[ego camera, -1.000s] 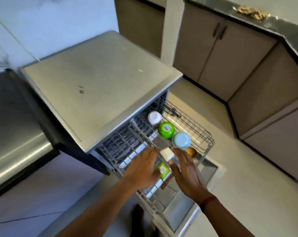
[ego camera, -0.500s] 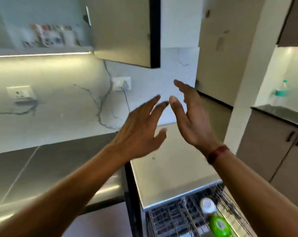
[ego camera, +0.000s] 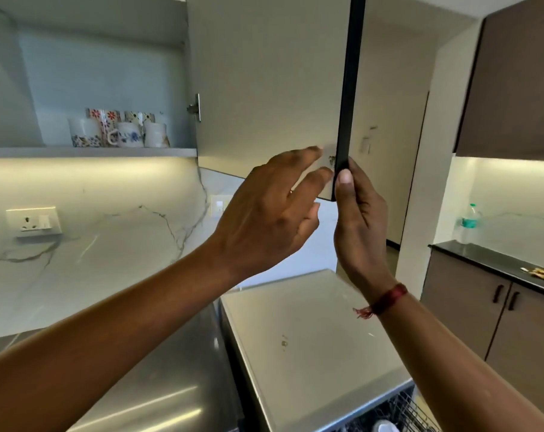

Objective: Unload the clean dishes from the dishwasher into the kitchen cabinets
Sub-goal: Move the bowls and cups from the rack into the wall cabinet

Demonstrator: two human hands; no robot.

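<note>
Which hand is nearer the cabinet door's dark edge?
Right. The right hand grips the dark edge near its bottom corner; the left hand is just left of it, fingers open.

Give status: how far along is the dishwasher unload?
Done: the cabinet door is open; patterned mugs stand on the shelf inside, origin unclear. In hand: the right hand grips the door's dark edge, the left hand is open beside it; neither holds a dish. Left: the dishwasher rack holds at least one white item, so the job is unfinished.
</note>
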